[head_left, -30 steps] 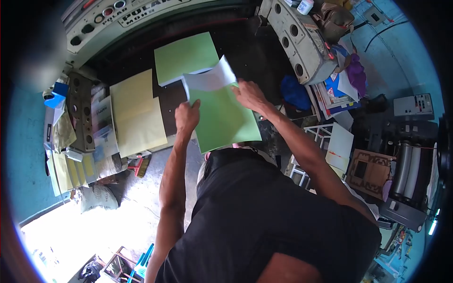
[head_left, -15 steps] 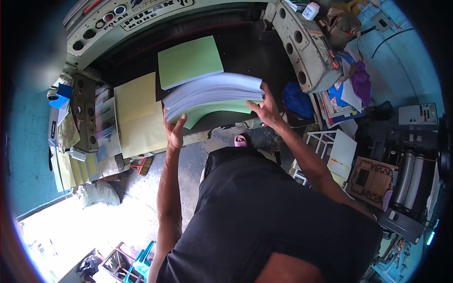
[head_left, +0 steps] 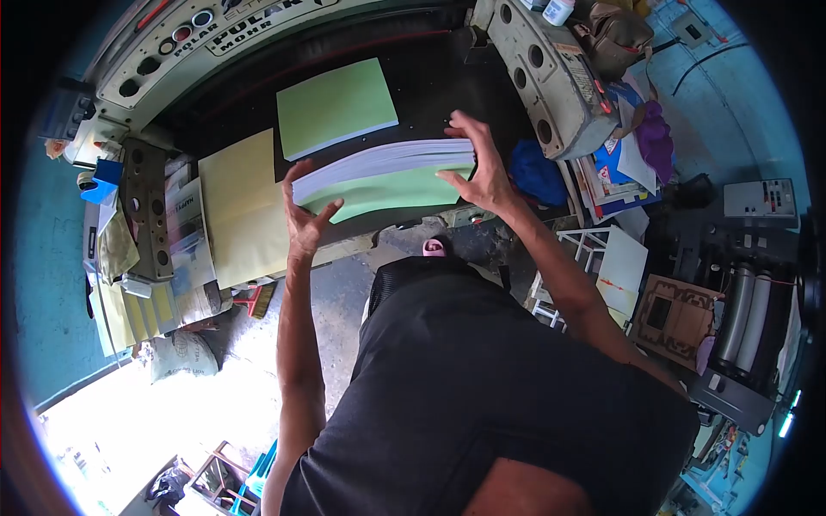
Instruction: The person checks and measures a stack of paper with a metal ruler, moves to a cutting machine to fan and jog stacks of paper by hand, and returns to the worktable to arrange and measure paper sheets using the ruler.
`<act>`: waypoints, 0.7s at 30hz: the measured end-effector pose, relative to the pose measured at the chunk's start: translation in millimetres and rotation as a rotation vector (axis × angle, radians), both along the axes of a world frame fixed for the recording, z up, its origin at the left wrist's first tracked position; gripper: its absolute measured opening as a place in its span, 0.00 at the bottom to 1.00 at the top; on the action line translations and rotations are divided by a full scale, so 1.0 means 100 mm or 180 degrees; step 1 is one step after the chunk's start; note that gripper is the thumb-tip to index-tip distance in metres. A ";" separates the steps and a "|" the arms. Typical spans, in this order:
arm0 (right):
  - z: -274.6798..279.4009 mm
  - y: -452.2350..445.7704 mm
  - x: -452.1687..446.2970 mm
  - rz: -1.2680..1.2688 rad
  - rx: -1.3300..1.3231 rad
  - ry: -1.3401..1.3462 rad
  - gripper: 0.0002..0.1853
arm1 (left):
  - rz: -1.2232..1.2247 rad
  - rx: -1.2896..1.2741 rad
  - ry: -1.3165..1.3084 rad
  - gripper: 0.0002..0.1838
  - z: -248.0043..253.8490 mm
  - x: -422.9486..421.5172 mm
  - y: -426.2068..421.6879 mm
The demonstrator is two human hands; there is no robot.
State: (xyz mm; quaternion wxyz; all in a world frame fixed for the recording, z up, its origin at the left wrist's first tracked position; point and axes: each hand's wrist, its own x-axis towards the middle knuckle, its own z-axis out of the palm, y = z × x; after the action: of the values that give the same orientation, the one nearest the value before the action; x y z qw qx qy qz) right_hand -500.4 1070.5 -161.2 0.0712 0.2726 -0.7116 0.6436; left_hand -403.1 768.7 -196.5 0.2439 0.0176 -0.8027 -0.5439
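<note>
— Flattened somewhat since the earlier frame is the paper stack [head_left: 391, 181]; fingers of the right hand [head_left: 488, 181] are raised and splayed
— And the left hand [head_left: 303, 224]?
— Splayed too; the stack is flanked equally closely by both, long axis laid nine to three o'clock
— Hidden?
— The underside; whether either palm is pressed cannot be told

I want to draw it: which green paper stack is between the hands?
The nearer stack, between left hand and right hand; the other stack lies flat behind it, green side up.
</note>
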 end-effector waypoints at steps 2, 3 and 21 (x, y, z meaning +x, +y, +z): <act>-0.04 0.09 -0.06 0.0210 0.1561 0.1250 0.34 | -0.0416 0.0748 -0.0440 0.33 -0.30 -0.04 -0.12; 0.00 0.07 -0.02 0.0167 0.1553 0.1204 0.32 | -0.0433 0.0752 -0.0433 0.33 -0.34 -0.06 -0.11; 0.15 0.10 -0.08 0.0179 0.2218 0.2355 0.34 | 0.0014 0.0382 -0.0616 0.25 -0.22 -0.06 -0.09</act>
State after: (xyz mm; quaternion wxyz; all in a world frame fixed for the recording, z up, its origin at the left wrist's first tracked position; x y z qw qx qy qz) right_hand -508.2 1081.0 -145.7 0.2059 0.5089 -0.8036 0.2300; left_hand -408.7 759.9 -218.6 0.1649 0.0864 -0.7885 -0.5862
